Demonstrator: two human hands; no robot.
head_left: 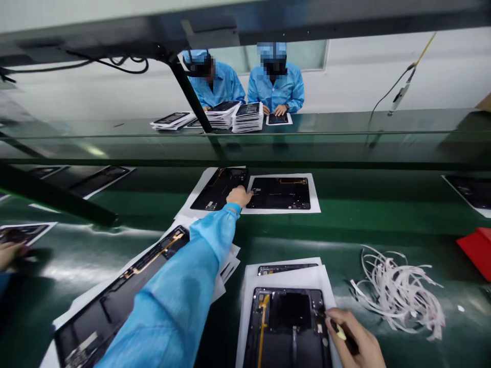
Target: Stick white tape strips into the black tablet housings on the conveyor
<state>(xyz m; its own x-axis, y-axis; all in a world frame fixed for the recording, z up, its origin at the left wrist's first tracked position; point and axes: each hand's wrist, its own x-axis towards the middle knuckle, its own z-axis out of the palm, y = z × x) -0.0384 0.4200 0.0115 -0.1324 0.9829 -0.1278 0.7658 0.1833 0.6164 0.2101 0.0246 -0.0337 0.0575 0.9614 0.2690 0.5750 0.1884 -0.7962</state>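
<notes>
My left hand [238,196], at the end of a blue sleeve, reaches far forward with its fingers curled onto the left edge of a dark tablet frame [280,193] that lies on a white sheet on the green belt. A second frame [220,188] lies just left of it. My right hand [355,337] is closed on a small yellowish tool, its tip against the right edge of the near tablet frame [286,327] on a white sheet. Another frame [115,301] rests on a stack of sheets under my left arm.
A heap of peeled white strips [399,291] lies right of the near frame. A red tray [477,250] sits at the right edge. Two people in blue coats sit across, behind stacks of frames [247,116]. Another person's hand [7,253] shows at the left edge.
</notes>
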